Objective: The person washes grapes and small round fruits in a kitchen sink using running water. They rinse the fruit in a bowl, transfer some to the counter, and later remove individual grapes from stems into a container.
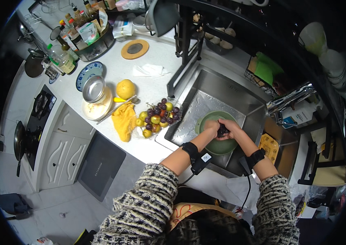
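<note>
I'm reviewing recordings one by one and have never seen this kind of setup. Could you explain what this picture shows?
There is no robot here: a person works with a bare left hand and right hand. The single picture comes from a wide fisheye camera worn on the head, looking down, so straight edges bend; its left is the person's left. Each forearm wears a black band.

The hands meet over a green bowl in the metal sink. Between them is a small dark thing, perhaps grapes; the hands partly hide it.

On the white counter, to the left, lie mixed fruit, a yellow cloth and a round yellow fruit.
</note>
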Tool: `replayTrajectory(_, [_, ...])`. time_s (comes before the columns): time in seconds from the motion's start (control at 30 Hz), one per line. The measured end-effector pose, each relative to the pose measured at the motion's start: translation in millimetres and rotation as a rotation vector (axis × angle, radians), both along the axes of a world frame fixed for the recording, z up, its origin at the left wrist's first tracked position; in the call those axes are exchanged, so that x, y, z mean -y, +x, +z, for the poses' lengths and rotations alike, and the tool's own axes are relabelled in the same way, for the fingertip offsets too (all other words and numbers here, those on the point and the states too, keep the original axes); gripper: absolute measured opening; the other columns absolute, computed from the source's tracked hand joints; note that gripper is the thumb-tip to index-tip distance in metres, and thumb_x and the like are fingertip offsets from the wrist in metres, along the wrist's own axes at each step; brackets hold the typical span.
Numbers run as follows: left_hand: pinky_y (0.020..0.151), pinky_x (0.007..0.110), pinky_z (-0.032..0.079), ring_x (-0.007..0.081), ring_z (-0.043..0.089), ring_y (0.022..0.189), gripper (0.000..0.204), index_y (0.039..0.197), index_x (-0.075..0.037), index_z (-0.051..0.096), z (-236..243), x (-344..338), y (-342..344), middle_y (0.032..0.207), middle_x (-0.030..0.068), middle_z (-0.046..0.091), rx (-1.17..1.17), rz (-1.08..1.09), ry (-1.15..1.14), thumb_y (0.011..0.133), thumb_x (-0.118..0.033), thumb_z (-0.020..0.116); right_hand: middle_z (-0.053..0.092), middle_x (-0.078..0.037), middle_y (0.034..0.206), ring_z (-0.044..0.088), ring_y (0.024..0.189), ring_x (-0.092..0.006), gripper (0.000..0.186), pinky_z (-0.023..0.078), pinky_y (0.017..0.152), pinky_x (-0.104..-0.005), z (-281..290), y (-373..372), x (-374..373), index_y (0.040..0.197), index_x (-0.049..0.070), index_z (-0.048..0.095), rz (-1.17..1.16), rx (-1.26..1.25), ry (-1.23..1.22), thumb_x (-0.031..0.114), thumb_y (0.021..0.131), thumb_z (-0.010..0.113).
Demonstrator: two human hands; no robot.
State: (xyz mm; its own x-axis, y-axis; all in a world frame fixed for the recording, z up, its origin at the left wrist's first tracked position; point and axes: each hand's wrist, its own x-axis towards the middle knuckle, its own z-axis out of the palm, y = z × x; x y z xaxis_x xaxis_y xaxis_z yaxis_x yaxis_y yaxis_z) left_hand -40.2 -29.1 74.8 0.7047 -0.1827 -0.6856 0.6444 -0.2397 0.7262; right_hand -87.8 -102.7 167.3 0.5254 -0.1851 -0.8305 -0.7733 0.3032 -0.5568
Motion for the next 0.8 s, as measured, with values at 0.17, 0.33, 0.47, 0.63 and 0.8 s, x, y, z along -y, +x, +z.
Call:
replayTrajectory(0.17, [0.041,0.046,0.05,0.0308,0.06,0.065,0.026,0.103,-0.001,0.055,59.3,-46.2,17.3,0.088,0.016,0.058,0.005,-0.086,-0.217,0.086,-0.022,0.051,0.052,-0.006,0.097,0.053,0.082,-0.0254,0.025,0.05,0.068,-0.0513,39.7,16.2,-32.1,0.104,0.016,0.054,0.002,0.089,-0.095,0.035,0.087,0.051])
replayTrajectory(0.33, [0.052,0.048,0.054,0.0312,0.061,0.068,0.026,0.109,-0.005,0.05,138.6,-119.1,54.5,0.091,0.0143,0.058,-0.149,-0.163,-0.36,0.089,-0.021,0.047,0.053,-0.006,0.093,0.053,0.08,-0.0208,0.027,0.05,0.066,-0.0468,80.3,41.4,-77.3,0.105,0.016,0.053,0.075,0.241,-0.016,0.035,0.086,0.052])
replayTrajectory(0.47, [0.053,0.048,0.054,0.0305,0.061,0.068,0.025,0.108,-0.004,0.051,148.3,-139.6,61.1,0.09,0.0141,0.058,-0.114,-0.109,-0.346,0.09,-0.02,0.045,0.054,-0.004,0.091,0.053,0.08,-0.0214,0.024,0.048,0.065,-0.0463,82.8,57.3,-105.4,0.103,0.017,0.053,0.082,0.224,-0.038,0.034,0.086,0.053])
replayTrajectory(0.63, [0.052,0.048,0.054,0.03,0.061,0.07,0.028,0.113,-0.002,0.048,142.1,-128.5,40.2,0.089,0.0156,0.058,-0.051,-0.114,-0.324,0.086,-0.01,0.049,0.052,-0.002,0.093,0.049,0.079,-0.0218,0.022,0.045,0.069,-0.0506,85.0,45.7,-111.1,0.101,0.021,0.053,-0.033,0.095,-0.1,0.036,0.084,0.054])
replayTrajectory(0.8, [0.059,0.05,0.055,0.0338,0.062,0.077,0.029,0.113,0.001,0.047,168.8,-163.2,58.9,0.092,0.0181,0.058,-0.159,-0.258,-0.418,0.085,-0.006,0.049,0.054,-0.004,0.097,0.054,0.085,-0.0221,0.02,0.045,0.075,-0.0518,95.2,47.1,-126.8,0.104,0.02,0.053,-0.091,0.138,0.099,0.031,0.088,0.05])
